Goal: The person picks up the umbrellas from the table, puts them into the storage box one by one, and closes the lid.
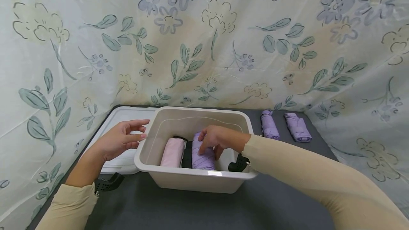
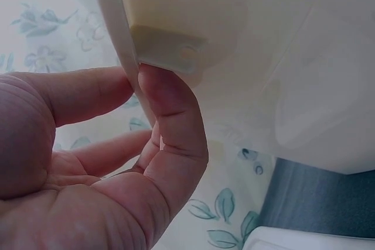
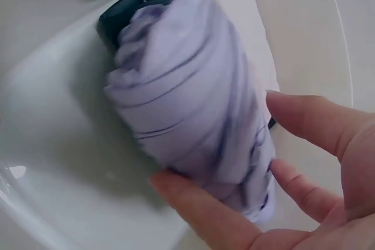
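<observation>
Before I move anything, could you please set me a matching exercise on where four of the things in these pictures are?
Column one
1. rolled pink cloth
2. flat white plastic lid
3. left hand
4. right hand

Column two
A. at the rim of the rectangular beige plastic bin
B. at the rolled purple cloth inside the bin
C. lying on the dark grey table
D. inside the bin, left of the narrow dark bundle

Right pairs: 1-D, 2-C, 3-A, 4-B
</observation>
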A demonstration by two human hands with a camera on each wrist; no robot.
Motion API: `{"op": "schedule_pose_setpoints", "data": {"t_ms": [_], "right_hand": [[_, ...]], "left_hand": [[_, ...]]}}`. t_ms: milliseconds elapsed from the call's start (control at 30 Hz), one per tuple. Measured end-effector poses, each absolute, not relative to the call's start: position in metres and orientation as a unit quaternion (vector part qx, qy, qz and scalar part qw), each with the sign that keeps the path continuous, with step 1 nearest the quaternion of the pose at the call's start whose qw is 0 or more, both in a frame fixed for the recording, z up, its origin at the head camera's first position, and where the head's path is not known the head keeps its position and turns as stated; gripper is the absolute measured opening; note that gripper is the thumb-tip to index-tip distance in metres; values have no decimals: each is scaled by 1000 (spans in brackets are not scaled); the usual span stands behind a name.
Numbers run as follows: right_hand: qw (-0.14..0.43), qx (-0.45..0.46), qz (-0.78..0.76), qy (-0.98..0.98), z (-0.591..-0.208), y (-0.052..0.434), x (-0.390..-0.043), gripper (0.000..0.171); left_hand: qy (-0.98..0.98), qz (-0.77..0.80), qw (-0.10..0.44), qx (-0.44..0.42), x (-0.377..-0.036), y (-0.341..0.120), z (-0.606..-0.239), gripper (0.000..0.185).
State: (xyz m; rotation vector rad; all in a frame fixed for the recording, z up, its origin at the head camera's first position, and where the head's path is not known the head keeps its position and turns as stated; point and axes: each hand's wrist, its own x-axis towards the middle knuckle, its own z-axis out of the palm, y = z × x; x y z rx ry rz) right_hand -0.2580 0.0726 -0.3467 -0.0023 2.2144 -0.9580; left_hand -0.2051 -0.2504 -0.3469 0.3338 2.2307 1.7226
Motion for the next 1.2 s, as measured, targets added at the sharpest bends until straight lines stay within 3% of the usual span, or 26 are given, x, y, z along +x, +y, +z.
{"op": "schedule_pose_setpoints", "data": {"t_ms": [600,1200], "right_hand": [[377,-28,-394,838,-332,98,-262,58],[373,-86,-471,795,-299,137,-248,52]], "left_hand": [[780,595,151,127,-201,-249,-345,70],[775,600,148,130,-197,-247,-348,70]]}}
